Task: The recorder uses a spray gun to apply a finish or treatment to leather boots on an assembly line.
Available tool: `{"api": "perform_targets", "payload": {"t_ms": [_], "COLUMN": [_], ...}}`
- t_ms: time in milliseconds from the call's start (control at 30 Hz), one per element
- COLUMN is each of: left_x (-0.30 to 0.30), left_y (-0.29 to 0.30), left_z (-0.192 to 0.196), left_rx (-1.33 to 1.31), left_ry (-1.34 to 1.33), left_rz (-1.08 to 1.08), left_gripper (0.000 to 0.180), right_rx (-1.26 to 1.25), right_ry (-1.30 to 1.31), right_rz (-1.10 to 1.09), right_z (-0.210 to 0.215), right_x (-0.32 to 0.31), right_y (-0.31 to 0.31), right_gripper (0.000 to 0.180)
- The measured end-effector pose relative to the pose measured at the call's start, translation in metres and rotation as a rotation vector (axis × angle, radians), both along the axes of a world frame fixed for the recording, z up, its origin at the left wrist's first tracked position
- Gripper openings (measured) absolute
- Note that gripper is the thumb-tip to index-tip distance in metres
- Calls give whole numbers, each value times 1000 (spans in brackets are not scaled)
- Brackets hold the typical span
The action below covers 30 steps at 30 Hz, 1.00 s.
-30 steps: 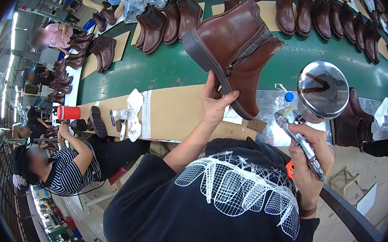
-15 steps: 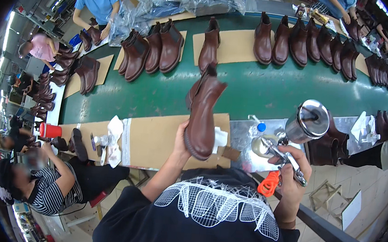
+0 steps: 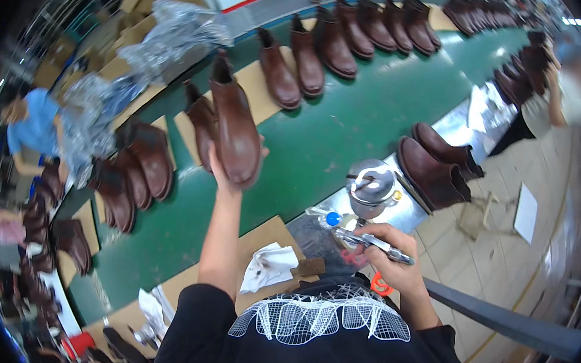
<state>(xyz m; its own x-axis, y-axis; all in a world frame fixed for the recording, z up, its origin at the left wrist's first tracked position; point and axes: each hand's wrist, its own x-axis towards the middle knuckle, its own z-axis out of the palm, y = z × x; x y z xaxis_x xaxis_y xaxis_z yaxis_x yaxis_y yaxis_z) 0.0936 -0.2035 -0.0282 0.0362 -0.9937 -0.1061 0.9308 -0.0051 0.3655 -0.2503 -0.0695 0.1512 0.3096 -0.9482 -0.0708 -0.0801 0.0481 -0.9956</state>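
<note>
My left hand (image 3: 219, 174) reaches forward, its fingers wrapped around the underside of a brown leather ankle boot (image 3: 235, 132). The boot is held toe toward me above the far side of the green table, partly covering another brown boot (image 3: 201, 122) on a cardboard sheet. My right hand (image 3: 396, 258) is closed around the handle of a spray gun (image 3: 376, 244) near the table's front edge. The gun's round metal cup (image 3: 371, 188) sits above it. Just left of the gun is a clear bottle with a blue cap (image 3: 331, 219).
Brown boots (image 3: 333, 43) line the green table's (image 3: 307, 145) far edge. A pair of boots (image 3: 437, 167) stands right of the cup. White cloth (image 3: 269, 266) lies on cardboard near me. Plastic wrap (image 3: 172, 36) covers the back left. Other people are at the left and far right.
The view has turned to the right. My left arm has stretched forward, taking the boot from near my body to the far side of the table. My right hand still grips the spray gun.
</note>
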Motion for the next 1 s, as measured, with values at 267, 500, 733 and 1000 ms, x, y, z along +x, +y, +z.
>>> {"api": "perform_targets", "payload": {"t_ms": [267,500,733,1000], "left_x": [14,26,39,52], "left_y": [-124,-93,-23,15], "left_z": [-115,-107,-116,-83], "left_rx": [443,590,699,845], "left_ry": [-59,-499,-295,11], "left_rz": [228,99,422,790], "left_gripper": [51,78,66,75], "right_rx": [-19,-74,48,-28], "right_ry": [113,104,35,119], "right_rz": [-27,43,-5,70], "right_z": [4,8,8,0], "right_x": [-9,-1,-1,9], "right_y": [6,0,11,19], "right_gripper": [28,28,30,36]}}
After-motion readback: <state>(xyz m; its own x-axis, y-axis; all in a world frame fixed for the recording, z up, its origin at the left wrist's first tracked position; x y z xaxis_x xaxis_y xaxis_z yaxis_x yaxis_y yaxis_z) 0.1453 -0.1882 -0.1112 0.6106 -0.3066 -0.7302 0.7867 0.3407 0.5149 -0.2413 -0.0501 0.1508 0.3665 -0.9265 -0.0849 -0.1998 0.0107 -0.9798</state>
